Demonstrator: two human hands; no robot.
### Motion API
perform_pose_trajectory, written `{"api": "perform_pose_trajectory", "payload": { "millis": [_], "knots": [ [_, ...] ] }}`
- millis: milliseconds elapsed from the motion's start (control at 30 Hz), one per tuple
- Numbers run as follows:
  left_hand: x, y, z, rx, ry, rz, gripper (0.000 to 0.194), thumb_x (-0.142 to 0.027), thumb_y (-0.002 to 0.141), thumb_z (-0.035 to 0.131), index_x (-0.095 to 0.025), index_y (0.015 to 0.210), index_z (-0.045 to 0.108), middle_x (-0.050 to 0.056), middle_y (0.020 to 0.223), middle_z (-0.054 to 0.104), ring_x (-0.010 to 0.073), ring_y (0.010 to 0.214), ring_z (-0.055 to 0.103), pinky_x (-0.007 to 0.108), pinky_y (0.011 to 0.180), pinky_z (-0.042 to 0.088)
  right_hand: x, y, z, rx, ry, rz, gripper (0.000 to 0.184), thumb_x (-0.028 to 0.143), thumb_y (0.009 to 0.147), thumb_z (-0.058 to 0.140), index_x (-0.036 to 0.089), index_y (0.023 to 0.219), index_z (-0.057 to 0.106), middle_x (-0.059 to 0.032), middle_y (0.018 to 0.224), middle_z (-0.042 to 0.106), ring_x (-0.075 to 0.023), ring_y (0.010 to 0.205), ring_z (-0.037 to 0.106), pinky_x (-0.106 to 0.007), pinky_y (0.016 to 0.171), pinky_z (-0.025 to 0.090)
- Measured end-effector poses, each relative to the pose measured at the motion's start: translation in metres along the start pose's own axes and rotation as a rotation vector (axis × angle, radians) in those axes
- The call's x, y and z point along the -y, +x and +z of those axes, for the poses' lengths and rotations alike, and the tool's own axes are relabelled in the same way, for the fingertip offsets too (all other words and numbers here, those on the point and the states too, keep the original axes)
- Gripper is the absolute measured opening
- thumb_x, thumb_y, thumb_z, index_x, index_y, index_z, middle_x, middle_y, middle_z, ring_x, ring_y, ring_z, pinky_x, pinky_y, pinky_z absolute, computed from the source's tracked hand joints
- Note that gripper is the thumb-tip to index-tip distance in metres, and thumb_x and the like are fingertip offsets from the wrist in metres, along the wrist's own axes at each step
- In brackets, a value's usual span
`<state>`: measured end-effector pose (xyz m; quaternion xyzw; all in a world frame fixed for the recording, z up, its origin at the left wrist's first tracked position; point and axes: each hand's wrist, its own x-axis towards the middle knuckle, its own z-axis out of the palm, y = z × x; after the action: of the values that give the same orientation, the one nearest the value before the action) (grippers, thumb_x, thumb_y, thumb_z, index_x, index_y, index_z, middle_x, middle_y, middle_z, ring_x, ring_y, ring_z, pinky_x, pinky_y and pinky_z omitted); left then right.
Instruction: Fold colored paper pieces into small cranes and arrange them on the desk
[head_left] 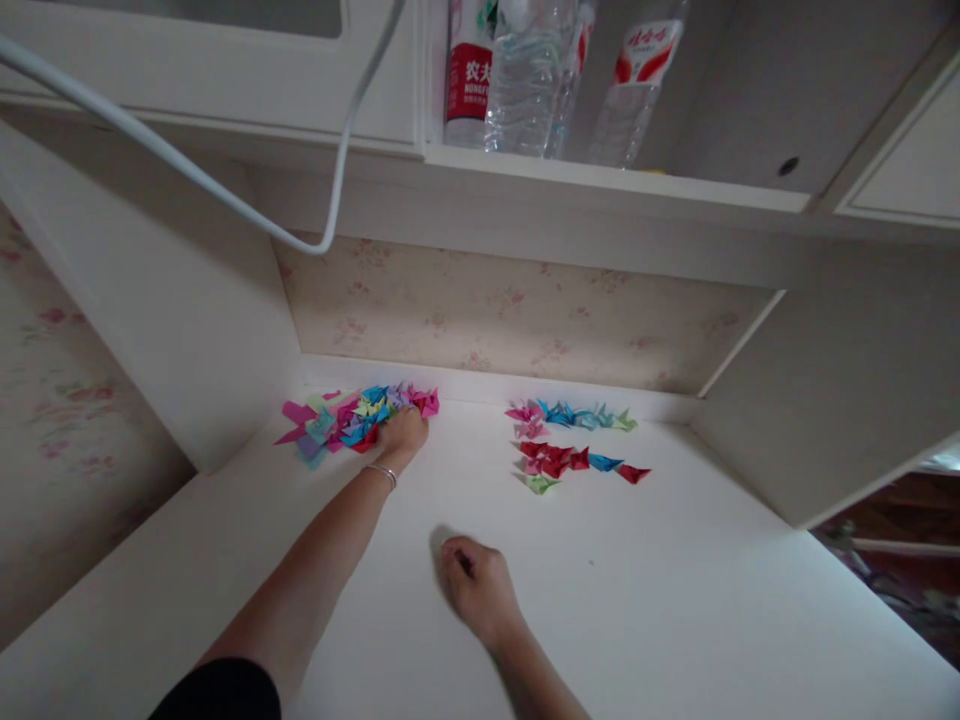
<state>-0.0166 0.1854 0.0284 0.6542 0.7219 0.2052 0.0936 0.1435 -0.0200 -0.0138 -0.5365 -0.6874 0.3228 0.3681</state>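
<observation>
Your broad white table carries everything you are working with, and a white shelf with clear plastic bottles overhangs its back. At the back left lies the heaped pile of small, multicoloured folded-paper pieces; well apart to its right, you have a looser group of the same sort: a pink, blue and green back row by the wall and a mostly red front row.

Your left hand touches the pile's right end; its fingertips are hidden, so you cannot tell whether that grip holds a piece. Your right hand rests nearer you in a loose, narrow curl, nothing visible in it. The step in hand looks like picking from the pile; your next move seems to call for a light pinch on one piece, without dragging its neighbours. Smallest is the pale green folded piece in front of the red ones.
</observation>
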Motion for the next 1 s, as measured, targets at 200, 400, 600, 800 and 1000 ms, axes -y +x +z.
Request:
{"api": "perform_pose_trajectory", "payload": {
  "millis": [200, 400, 600, 800, 1000],
  "knots": [
    [-0.007, 0.015, 0.014, -0.014, 0.048, -0.042, 0.029, -0.024, 0.085, 0.044, -0.011, 0.096, 0.068, 0.022, 0.109, 0.063, 0.0346, 0.100, 0.060, 0.045, 0.083, 0.045, -0.003, 0.003, 0.002, -0.024, 0.005, 0.001, 0.022, 0.021, 0.084, 0.046, 0.023, 0.081, 0.067, 0.0002, 0.072, 0.067, -0.0145, 0.063, 0.059, -0.021, 0.059, 0.038],
    [-0.007, 0.021, 0.017, -0.021, -0.048, -0.062, 0.027, -0.025, 0.081, 0.048, -0.012, 0.089, 0.070, 0.021, 0.100, 0.067, 0.0344, 0.097, 0.061, 0.044, 0.080, 0.044, -0.007, 0.006, 0.003, -0.050, 0.056, 0.055, 0.022, 0.025, 0.085, 0.046, 0.022, 0.081, 0.068, 0.0009, 0.062, 0.063, -0.0135, 0.054, 0.054, -0.021, 0.051, 0.035],
    [-0.012, 0.004, 0.009, -0.085, -0.277, 0.037, 0.023, -0.027, 0.080, 0.051, -0.017, 0.085, 0.071, 0.010, 0.098, 0.069, 0.0253, 0.100, 0.058, 0.035, 0.088, 0.041, -0.008, 0.006, 0.002, -0.054, 0.139, 0.096, 0.025, 0.033, 0.085, 0.047, 0.021, 0.080, 0.068, 0.0001, 0.059, 0.060, -0.0132, 0.053, 0.052, -0.021, 0.049, 0.035],
    [-0.011, -0.053, -0.005, -0.068, -0.586, 0.096, 0.025, -0.032, 0.075, 0.056, -0.013, 0.083, 0.070, 0.006, 0.086, 0.071, 0.0198, 0.080, 0.062, 0.029, 0.074, 0.047, -0.008, 0.008, -0.001, -0.084, 0.420, 0.181, 0.030, 0.045, 0.082, 0.052, 0.018, 0.081, 0.065, 0.0016, 0.056, 0.053, -0.0109, 0.046, 0.045, -0.021, 0.043, 0.032],
    [0.012, -0.122, -0.010, 0.064, -0.861, 0.011, 0.036, -0.045, 0.074, 0.056, -0.014, 0.087, 0.068, 0.005, 0.080, 0.069, 0.0173, 0.071, 0.061, 0.022, 0.055, 0.045, -0.011, 0.010, -0.002, -0.158, 0.640, 0.224, 0.038, 0.054, 0.078, 0.056, 0.018, 0.090, 0.059, 0.0024, 0.063, 0.053, -0.0073, 0.041, 0.039, -0.020, 0.037, 0.030]
  ]
}}
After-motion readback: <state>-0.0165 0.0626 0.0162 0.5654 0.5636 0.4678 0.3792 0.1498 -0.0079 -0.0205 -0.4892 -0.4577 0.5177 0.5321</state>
